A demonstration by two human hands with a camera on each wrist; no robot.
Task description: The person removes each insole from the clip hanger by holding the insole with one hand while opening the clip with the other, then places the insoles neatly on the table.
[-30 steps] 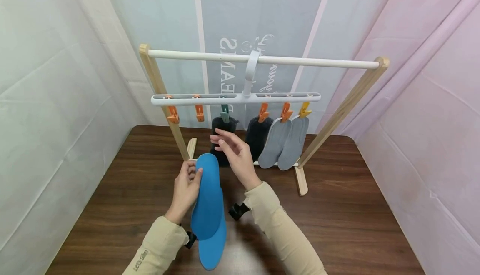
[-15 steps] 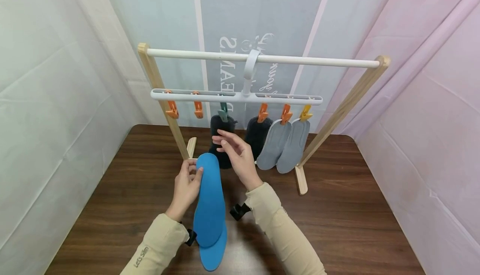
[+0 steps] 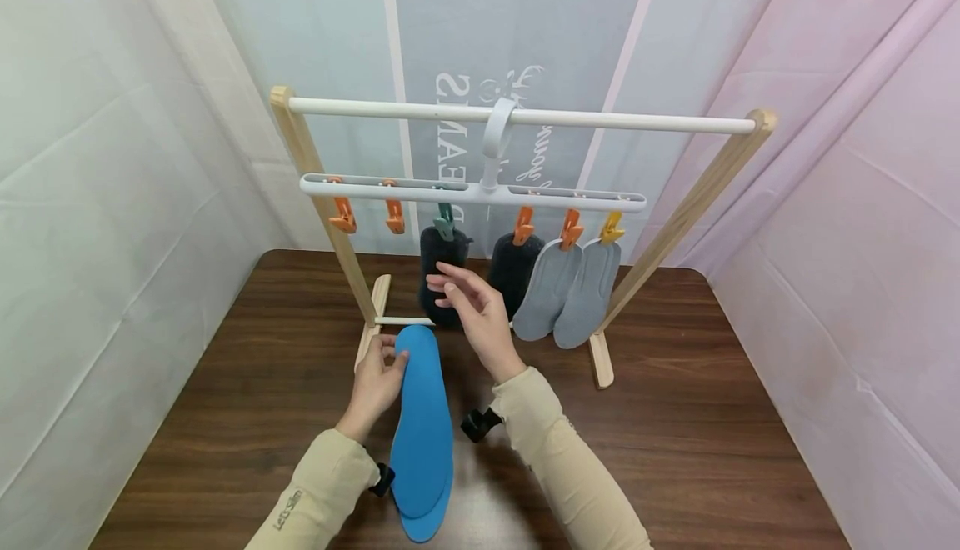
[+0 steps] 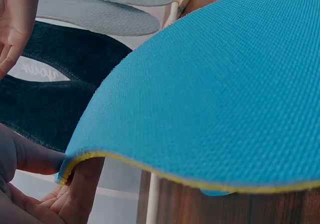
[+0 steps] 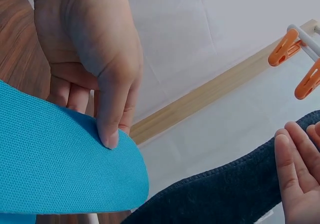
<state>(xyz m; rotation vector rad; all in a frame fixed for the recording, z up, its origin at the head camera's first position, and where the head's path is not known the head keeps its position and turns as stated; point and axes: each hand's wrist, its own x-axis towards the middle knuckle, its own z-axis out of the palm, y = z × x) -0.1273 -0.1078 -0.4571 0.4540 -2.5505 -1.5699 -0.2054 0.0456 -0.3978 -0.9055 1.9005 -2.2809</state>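
My left hand (image 3: 377,385) pinches the edge of a blue insole (image 3: 422,425) near its upper end, thumb on the face. Up close, the insole (image 4: 210,94) shows a textured blue top and a yellow layer along its edge. A second blue insole (image 3: 429,527) lies mostly hidden beneath it. Holding nothing, my right hand (image 3: 483,321) stands with fingers extended in front of a black insole (image 3: 441,252), which hangs from a green clip (image 3: 444,223). In the right wrist view my left thumb presses on the blue insole (image 5: 60,154).
A white hanger (image 3: 487,193) hooks over the rod (image 3: 615,120) of a wooden-legged stand. Another black insole (image 3: 512,271) and grey insoles (image 3: 551,287) hang on its right half. Orange clips (image 3: 394,215) at the left hold nothing. Fabric walls enclose the wooden table (image 3: 697,442).
My left hand has lowered slightly, bringing the held insole down so it covers more of the other blue one. The hanger has swung a little; my right hand has barely moved.
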